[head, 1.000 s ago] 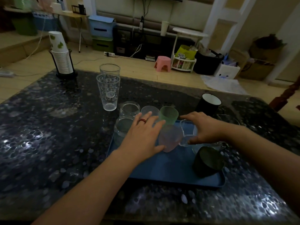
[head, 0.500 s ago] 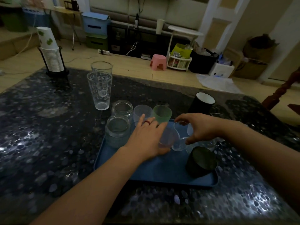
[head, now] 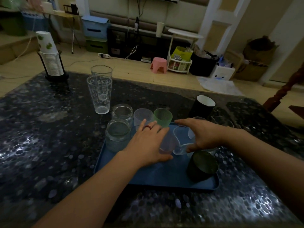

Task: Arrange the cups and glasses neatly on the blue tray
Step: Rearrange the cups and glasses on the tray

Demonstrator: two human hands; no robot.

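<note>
On the far left of the dark pebble-patterned table (head: 41, 129), a stack of white paper cups with green leaf prints (head: 49, 55) stands in a black wire holder. To its right, off the tray, stand two tall clear tumblers: a printed clear plastic tumbler (head: 99, 94) in front and a plain clear tumbler (head: 101, 72) right behind it.

The flat blue rectangular tray (head: 148, 175) lies in the middle of the table. At its left end sit two clear glass jars, the nearer jar (head: 117, 134) on the tray's corner and the farther jar (head: 122, 112) at the tray's far edge. Next in the back row come a frosted pale lilac cup (head: 142, 116) and a frosted green cup (head: 162, 116), all upright.

The left hand (head: 148, 143), with a red ring on one finger, reaches in from the lower left, palm down, fingers curved over a translucent pinkish cup (head: 168, 144) with the thumb at its near side; the cup tilts toward the right. The right hand (head: 202, 134) comes from the right, fingers and thumb curled around a small clear glass cup (head: 181, 140), which touches the pinkish one.

A dark green cup (head: 201, 166) lies tipped at the tray's near right corner. Beyond the tray stands a black mug with a white inside (head: 203, 106).
</note>
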